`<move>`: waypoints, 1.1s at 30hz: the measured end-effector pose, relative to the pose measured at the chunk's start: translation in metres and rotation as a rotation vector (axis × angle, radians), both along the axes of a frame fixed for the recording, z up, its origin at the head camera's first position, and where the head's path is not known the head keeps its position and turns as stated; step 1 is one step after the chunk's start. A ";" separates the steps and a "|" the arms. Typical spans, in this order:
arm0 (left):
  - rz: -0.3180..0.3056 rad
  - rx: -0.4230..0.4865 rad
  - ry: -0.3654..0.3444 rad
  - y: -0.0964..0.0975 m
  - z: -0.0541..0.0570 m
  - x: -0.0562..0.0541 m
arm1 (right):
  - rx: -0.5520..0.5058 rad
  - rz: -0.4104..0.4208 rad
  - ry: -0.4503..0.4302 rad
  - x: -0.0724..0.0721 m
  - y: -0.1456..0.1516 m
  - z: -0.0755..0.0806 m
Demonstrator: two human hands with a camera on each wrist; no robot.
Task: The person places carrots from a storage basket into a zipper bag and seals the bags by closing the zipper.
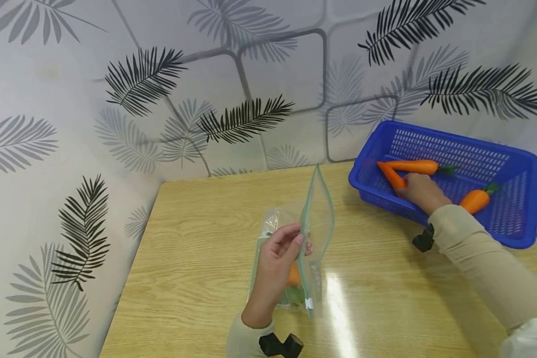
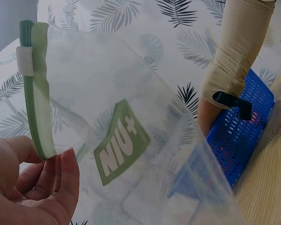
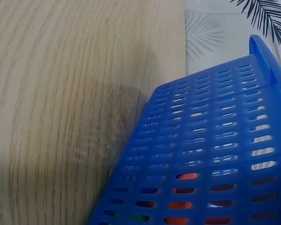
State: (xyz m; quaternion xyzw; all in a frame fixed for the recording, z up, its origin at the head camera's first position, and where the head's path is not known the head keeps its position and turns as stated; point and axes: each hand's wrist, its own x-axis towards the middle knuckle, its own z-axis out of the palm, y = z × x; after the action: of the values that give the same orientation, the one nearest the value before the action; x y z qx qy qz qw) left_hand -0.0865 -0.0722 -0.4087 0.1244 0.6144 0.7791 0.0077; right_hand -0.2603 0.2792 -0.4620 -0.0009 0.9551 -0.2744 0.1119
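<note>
Mid-load, by the look of it: clear zip bag (image 1: 315, 233) held upright near the table's (image 1: 197, 248) middle, rim pinched by left hand (image 1: 275, 261), one carrot apparently inside already. Right hand (image 1: 418, 191) down in blue basket (image 1: 523, 209) at the far right corner, grasping an orange carrot (image 1: 391, 176). Next, probably: lift clear of the basket wall, then nose tip-first into the narrow mouth.

Both arms wore long beige sleeves (image 1: 488, 258) of a soft, slightly ribbed knit, cuffs ending snug at the wrists; the left cuff (image 1: 246, 338) showed only at the frame's bottom edge. Each wrist carried a small black mount: one under the right wrist (image 1: 423, 239), one at the left wrist (image 1: 280, 345), blocky with a forked clip shape. Both hands were bare, no gloves, rings or watch visible.
</note>
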 end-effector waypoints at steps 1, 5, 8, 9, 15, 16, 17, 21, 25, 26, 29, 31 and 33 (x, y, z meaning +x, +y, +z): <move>0.000 -0.001 -0.002 0.000 0.000 0.000 | 0.001 -0.002 0.000 0.001 0.000 0.001; 0.001 -0.003 -0.005 0.001 0.001 0.000 | -0.001 -0.013 0.015 0.002 0.000 0.003; 0.003 0.001 -0.007 0.001 0.001 0.000 | 0.014 -0.027 0.032 0.001 0.000 0.003; 0.003 0.003 -0.008 0.002 0.001 0.000 | 0.020 -0.031 0.038 0.001 0.000 0.003; 0.001 0.005 -0.020 0.002 0.001 0.000 | 0.036 -0.043 0.082 0.002 0.002 0.003; 0.001 0.005 -0.021 0.002 0.001 0.000 | 0.039 -0.037 0.105 0.002 0.003 0.003; 0.002 0.005 -0.023 0.002 0.001 0.000 | 0.041 -0.031 0.134 0.003 0.004 0.004; 0.001 0.005 -0.017 0.002 0.001 0.000 | 0.053 -0.021 0.265 0.008 0.006 0.010; 0.000 -0.001 -0.007 0.002 -0.001 -0.001 | 0.044 -0.030 0.356 0.012 0.008 0.018; 0.000 -0.003 -0.005 0.003 -0.001 -0.001 | 0.036 -0.035 0.369 0.014 0.008 0.020; -0.005 -0.003 0.001 0.003 -0.002 -0.001 | 0.006 -0.053 0.378 0.018 0.008 0.026; -0.007 -0.001 0.003 0.004 -0.002 -0.001 | -0.025 -0.072 0.375 0.020 0.008 0.029; -0.008 -0.001 0.004 0.004 -0.002 0.000 | -0.055 -0.083 0.378 0.022 0.007 0.033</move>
State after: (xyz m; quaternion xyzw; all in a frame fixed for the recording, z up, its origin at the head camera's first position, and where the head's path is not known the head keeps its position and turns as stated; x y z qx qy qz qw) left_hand -0.0869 -0.0679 -0.4107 0.1285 0.6145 0.7783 0.0095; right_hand -0.2380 0.2865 -0.4286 -0.0159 0.9504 -0.2998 -0.0811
